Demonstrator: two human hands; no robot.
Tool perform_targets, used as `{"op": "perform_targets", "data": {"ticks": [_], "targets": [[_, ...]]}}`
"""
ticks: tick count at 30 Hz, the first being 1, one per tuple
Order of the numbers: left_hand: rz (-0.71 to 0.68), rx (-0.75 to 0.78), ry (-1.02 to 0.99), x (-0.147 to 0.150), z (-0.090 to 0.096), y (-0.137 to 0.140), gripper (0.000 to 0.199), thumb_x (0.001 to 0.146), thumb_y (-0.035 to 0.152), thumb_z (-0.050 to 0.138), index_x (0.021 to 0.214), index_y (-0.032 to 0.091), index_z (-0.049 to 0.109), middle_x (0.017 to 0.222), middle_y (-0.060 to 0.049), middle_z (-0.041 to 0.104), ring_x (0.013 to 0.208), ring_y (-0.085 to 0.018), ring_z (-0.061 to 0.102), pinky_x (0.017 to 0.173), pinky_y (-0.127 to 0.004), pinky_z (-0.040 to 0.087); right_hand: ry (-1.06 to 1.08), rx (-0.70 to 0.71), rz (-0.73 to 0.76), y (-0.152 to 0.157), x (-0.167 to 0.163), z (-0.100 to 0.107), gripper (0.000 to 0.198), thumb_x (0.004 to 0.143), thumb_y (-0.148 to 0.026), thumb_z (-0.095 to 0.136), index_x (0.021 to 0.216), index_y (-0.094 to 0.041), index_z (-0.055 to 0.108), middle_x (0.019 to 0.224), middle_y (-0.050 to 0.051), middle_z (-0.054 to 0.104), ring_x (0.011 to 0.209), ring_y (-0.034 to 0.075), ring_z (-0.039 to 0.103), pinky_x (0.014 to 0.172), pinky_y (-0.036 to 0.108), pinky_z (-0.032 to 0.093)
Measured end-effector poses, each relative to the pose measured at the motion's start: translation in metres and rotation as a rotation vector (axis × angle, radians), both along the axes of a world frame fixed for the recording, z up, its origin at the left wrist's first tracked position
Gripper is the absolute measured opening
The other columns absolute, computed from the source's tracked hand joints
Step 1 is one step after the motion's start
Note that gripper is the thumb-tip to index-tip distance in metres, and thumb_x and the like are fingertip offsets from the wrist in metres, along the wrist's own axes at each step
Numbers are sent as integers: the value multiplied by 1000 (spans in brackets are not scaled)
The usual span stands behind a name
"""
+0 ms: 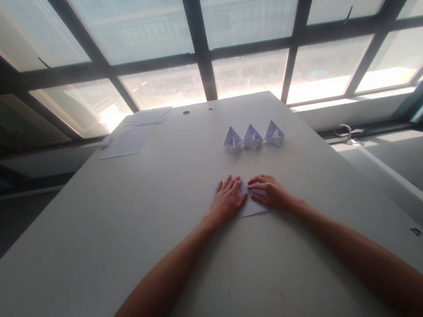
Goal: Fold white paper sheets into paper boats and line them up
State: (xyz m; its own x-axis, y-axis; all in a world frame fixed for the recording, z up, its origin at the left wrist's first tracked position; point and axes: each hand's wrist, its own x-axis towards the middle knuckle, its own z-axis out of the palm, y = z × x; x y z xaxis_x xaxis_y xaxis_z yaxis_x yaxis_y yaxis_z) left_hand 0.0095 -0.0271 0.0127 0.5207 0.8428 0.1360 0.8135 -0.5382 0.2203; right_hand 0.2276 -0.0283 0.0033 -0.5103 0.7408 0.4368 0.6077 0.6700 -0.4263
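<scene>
- Tall dark-framed windows fill the background, and a long pale grey table (127,234) runs from the person toward the glass.
- Both bare forearms reach forward; the left hand (226,199) and right hand (270,192) lie palm-down, side by side, on a small white sheet of partly folded paper (251,206).
- Fingers of both hands are spread flat and pressing, not curled around anything; the fingertips nearly meet over the middle of the sheet, which looks like a way to pin it down along a crease.
- That paper sits right of the table's midline, well clear of every edge.
- Just beyond the hands stand three small white folded paper boats (253,137) in a tidy row, close together, apart from the sheet.
- Flat white sheets (126,141) lie at the far left corner, some overhanging the edge.
- Broad bare tabletop opens to the left and near side; the right edge is closer.
</scene>
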Motion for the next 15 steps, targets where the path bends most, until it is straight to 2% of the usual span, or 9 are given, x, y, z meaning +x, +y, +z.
{"op": "perform_targets", "data": {"ticks": [3, 6, 8, 10, 15], "targets": [[-34, -25, 29, -2, -6, 3, 55, 100, 49, 34, 150, 26, 36, 160, -4, 32, 150, -27, 19, 121, -51, 17, 22, -7, -27, 2, 1, -1, 16, 92, -26, 60, 93, -26, 76, 107, 7, 73, 105, 22, 64, 102, 44, 42], [-47, -25, 43, -3, -8, 4, 59, 99, 51, 34, 153, 28, 32, 161, -3, 28, 151, -28, 16, 121, -52, 16, 97, -24, -181, 7, 6, -2, 23, 94, -25, 54, 85, -23, 76, 99, 7, 74, 96, 22, 66, 98, 42, 45], [-61, -30, 53, -4, -7, 3, 58, 99, 52, 34, 153, 31, 32, 162, -1, 26, 151, -28, 15, 121, -53, 15, 141, -25, -292, 10, 10, -4, 22, 93, -25, 54, 96, -21, 75, 104, 9, 73, 100, 24, 65, 97, 42, 47], [-73, -35, 60, -4, -5, 2, 56, 99, 54, 33, 152, 35, 33, 162, 0, 25, 151, -29, 14, 121, -55, 14, 131, -26, -337, 11, 13, -6, 26, 93, -26, 54, 111, -20, 72, 115, 11, 69, 109, 25, 62, 100, 43, 46], [-78, -38, 59, -3, -2, 1, 58, 98, 59, 32, 152, 37, 32, 163, 0, 24, 151, -30, 14, 120, -56, 14, -90, -72, -234, 12, 15, -12, 44, 91, -34, 60, 134, -24, 59, 145, 12, 52, 138, 31, 41, 112, 56, 31]]}}
